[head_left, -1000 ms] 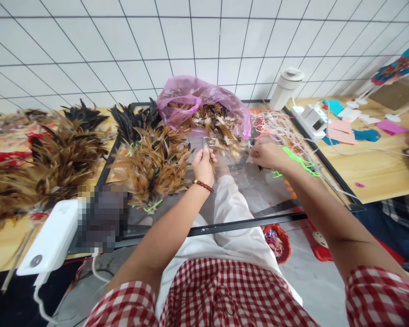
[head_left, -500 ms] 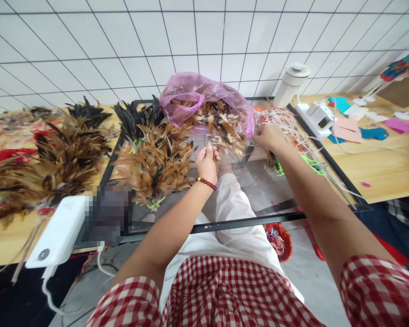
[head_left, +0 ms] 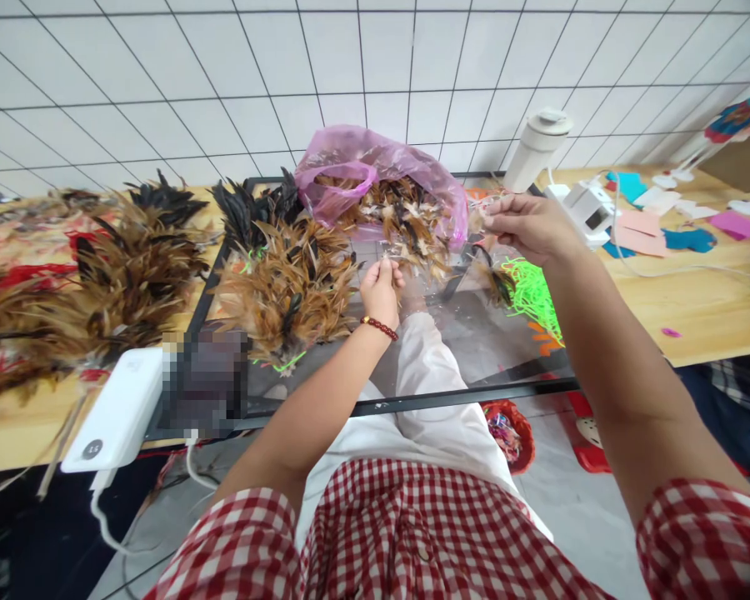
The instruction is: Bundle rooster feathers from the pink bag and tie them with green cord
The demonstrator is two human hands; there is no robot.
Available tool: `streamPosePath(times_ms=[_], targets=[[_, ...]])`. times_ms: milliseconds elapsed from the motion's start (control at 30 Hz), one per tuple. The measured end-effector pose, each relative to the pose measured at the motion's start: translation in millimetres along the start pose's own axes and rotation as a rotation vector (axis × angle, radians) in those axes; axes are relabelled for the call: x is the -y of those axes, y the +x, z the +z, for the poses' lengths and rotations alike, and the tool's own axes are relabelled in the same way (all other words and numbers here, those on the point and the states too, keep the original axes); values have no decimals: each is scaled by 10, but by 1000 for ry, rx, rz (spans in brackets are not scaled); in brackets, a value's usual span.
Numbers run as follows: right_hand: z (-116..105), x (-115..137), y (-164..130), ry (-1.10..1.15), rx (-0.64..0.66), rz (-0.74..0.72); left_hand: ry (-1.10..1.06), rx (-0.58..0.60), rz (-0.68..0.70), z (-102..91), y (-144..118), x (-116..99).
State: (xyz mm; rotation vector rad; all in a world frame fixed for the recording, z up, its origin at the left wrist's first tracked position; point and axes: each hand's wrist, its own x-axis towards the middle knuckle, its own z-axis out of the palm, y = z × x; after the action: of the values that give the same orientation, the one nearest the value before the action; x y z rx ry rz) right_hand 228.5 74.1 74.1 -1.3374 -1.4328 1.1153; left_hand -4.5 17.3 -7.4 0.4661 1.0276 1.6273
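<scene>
My left hand, wearing a beaded bracelet, is closed in a pinch above the glass tabletop; a small pale tip shows at its fingertips, too little to name. My right hand is also pinched shut, to the right of the pink plastic bag; what its fingers hold is blurred. Brown and white feathers spill from the bag's mouth just beyond my left hand. To the left lies a heap of brown feathers. Bright green cords sit beneath my right wrist.
A black frame edges the glass. At the left are a white power bank, a blurred-out device and another feather heap. A white bottle, a plug adapter and paper scraps stand or lie at the right.
My right hand has moved up and to the right from beside the bag's edge, uncovering more of the green cords. My left hand has stayed nearly in place, still pinched.
</scene>
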Motion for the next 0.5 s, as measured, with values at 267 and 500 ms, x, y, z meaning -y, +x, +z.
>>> streamPosePath(times_ms=[267, 500], targets=[[737, -133, -227, 227, 226, 3, 44, 53, 7, 11, -18, 6], [1096, -416, -323, 302, 136, -38, 80, 106, 50, -1, -7, 81]])
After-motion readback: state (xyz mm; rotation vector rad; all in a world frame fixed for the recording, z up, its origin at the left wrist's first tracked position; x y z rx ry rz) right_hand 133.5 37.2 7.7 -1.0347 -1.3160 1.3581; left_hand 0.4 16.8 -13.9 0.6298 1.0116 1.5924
